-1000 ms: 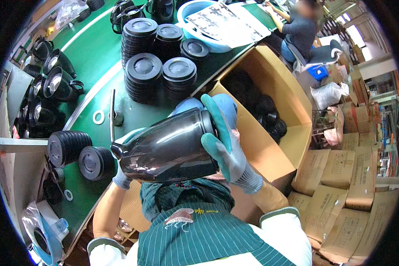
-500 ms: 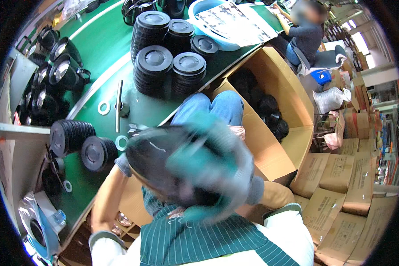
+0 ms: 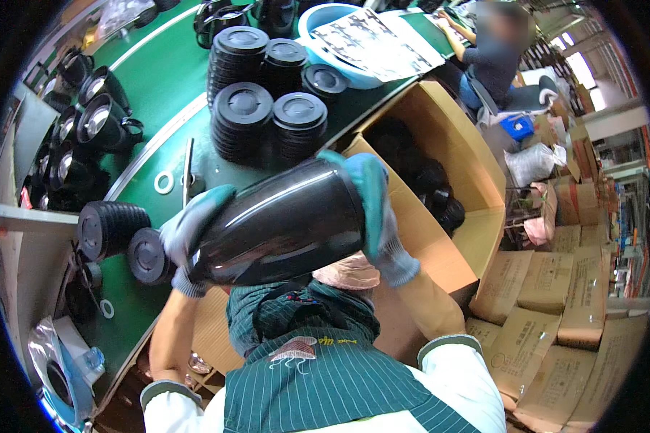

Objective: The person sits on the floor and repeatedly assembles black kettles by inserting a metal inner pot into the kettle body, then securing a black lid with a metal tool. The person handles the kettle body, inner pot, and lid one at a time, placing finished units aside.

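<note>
A glossy black jug shell (image 3: 289, 224), tapered and hollow-looking, lies sideways between my hands above my lap. Around its narrower left end is my left hand (image 3: 195, 227), in a grey and green work glove. My right hand (image 3: 374, 209), gloved the same way, grips the wider right end from the rim side. The shell's ends are mostly covered by the gloves. Just beyond my left hand, a stack of round black lids (image 3: 149, 254) lies on its side on the green bench (image 3: 144, 184), near a white ring (image 3: 164, 182) and a thin metal rod (image 3: 188, 169).
Stacked black lids (image 3: 242, 105) stand ahead. Black jugs (image 3: 97, 123) sit at the left. A cardboard box (image 3: 477, 144) with black parts is open on my right, by piled cartons (image 3: 527, 339). Beyond a blue basin (image 3: 314, 29), a person (image 3: 495, 58) sits at the bench.
My right hand, blurred over the shell earlier, is now at its right end. The shell has turned from end-down to lying sideways, and my left hand shows on its left end.
</note>
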A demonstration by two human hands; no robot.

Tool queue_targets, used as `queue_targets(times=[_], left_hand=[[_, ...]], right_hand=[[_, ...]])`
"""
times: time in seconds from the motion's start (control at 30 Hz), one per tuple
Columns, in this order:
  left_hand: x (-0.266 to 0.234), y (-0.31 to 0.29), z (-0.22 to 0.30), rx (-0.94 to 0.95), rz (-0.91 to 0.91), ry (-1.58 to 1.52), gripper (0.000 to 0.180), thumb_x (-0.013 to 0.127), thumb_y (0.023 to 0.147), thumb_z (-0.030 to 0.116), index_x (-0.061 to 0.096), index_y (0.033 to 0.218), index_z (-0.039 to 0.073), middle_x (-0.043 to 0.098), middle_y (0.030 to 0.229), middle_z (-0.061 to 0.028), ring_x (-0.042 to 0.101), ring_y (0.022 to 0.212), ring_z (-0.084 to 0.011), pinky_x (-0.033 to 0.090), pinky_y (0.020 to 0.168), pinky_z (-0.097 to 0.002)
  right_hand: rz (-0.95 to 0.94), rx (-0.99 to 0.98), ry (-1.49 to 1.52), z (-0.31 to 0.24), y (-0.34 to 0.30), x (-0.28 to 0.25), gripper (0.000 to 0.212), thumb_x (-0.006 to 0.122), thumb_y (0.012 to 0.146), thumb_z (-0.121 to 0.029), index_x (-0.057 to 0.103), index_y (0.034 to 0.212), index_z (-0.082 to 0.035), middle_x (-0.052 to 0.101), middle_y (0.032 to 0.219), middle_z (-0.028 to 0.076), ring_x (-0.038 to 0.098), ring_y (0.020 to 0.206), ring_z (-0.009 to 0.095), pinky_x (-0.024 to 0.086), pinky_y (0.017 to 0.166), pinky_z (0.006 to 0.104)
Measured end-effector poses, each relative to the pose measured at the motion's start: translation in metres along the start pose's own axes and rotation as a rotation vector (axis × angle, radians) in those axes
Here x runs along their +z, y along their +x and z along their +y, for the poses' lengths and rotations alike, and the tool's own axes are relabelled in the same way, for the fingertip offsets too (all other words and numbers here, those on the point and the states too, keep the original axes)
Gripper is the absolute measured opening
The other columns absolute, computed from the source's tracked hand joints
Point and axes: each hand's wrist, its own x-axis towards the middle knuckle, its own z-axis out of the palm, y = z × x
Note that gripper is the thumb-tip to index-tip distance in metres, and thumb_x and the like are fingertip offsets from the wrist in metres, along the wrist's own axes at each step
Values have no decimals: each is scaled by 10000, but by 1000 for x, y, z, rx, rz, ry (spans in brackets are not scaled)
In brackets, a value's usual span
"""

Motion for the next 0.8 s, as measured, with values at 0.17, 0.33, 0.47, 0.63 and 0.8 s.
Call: queue_targets(times=[0.17,0.33,0.47,0.63,0.8], left_hand=[[-21,-16,-24,-251,-27,-204,342,735,868,147,737,1163,-25,774,1091,-152,755,980,-242,569,919,-335],[-2,-28,-5,-699,-102,-774,386,669,959,150,660,1302,-26,718,1220,-112,686,1061,-188,563,970,-348],[-26,6,3,-139,-135,-168,372,680,932,113,673,1273,-36,745,1151,-121,715,1022,-203,574,938,-353],[-12,-21,-22,-568,-34,-419,401,704,922,140,688,1279,-42,749,1186,-138,724,1039,-217,570,978,-354],[7,-76,-29,-935,-1,-1069,384,691,925,138,698,1268,-33,748,1190,-145,736,1033,-248,568,983,-365]], right_hand=[[-94,-90,78,92,-37,-22,625,482,1095,-358,318,1626,-73,378,1629,115,450,1442,239,361,1202,374],[-271,-430,-183,22,-17,-4,982,538,967,-657,218,1656,-35,151,1719,213,218,1574,353,212,1262,460],[-74,76,483,73,-42,-14,617,584,1045,-99,326,1598,-3,469,1558,147,502,1394,274,403,1169,361],[-312,-154,-86,111,-49,-40,735,452,1093,-352,132,1661,-13,142,1730,176,193,1585,303,132,1288,412],[-196,-585,-151,7,-10,10,884,509,1031,-568,213,1646,-5,215,1689,261,261,1558,402,212,1264,485]])
